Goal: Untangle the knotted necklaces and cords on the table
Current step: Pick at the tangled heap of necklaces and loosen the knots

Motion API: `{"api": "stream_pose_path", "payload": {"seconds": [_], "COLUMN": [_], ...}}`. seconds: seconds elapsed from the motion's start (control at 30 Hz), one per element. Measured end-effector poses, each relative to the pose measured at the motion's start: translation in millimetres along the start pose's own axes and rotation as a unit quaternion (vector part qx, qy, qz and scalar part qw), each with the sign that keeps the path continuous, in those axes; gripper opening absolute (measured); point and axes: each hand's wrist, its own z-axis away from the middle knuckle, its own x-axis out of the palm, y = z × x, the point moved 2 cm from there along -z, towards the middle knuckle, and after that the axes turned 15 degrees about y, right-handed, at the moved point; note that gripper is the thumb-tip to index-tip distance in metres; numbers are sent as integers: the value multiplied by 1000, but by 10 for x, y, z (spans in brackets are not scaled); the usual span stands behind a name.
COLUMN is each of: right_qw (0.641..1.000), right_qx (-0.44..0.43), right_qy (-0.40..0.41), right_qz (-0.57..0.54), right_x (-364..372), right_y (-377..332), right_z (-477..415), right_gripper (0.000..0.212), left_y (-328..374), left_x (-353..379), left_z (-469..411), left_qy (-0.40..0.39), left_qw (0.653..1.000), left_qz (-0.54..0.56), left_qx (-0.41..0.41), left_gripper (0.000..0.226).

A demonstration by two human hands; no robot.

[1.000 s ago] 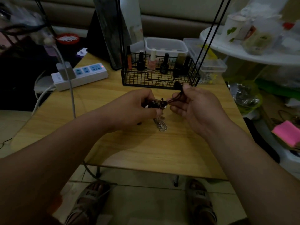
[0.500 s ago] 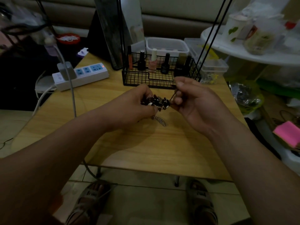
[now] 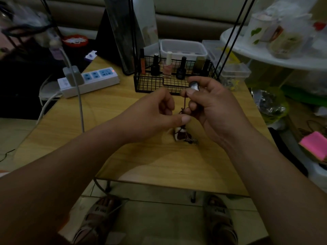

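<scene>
- Over the middle of the table (image 3: 159, 165): right hand (image 3: 212, 106), fingers curled, pinching a dark red cord (image 3: 185, 101) and a silver pendant (image 3: 194, 85).
- Left hand (image 3: 155, 110): fingers curled, thumb pinching the cord lower down.
- Beaded tangle (image 3: 181, 135): directly below both hands, at the cord's lower end.
</scene>
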Motion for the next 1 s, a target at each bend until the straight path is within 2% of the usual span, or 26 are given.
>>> {"api": "stream_pose_path", "payload": {"seconds": [0.13, 0.3, 0.4, 0.47, 0.53, 0.63, 0.73, 0.9, 1.0], "right_qw": [1000, 998, 996, 997, 998, 999, 991, 929, 907], "right_qx": [1, 30, 46, 44, 34, 17, 9, -95, -140], "right_qy": [-17, -34, -52, -50, -32, -13, -39, -89, -98], "right_qz": [-2, -45, -56, -50, -31, 33, 127, 347, 386], "right_x": [19, -8, -1, -27, -92, -191, -219, -166, -135], "right_y": [2, 4, 7, -1, -16, -34, 4, 75, 64], "right_z": [7, 11, 29, 24, -5, -47, -39, 0, 9], "right_gripper": [30, 31, 31, 30, 28, 24, 22, 38, 28], "left_y": [-55, -59, -52, -62, -70, -63, -47, -55, -89], "left_x": [78, 149, 202, 173, 123, 59, 52, 70, 75], "left_z": [-31, -12, -6, -19, -26, -25, -20, -23, -25], "left_qy": [-2, -4, 12, 4, -14, -6, 8, 26, 36], "left_qw": [999, 1000, 1000, 1000, 999, 994, 988, 982, 978], "left_qz": [-27, -6, -23, -16, 14, 56, 96, 132, 151], "left_qx": [19, 2, 16, -3, -37, -90, -124, -132, -143], "left_gripper": [9, 27, 14, 6, 9, 14, 13, 7, 9]}}
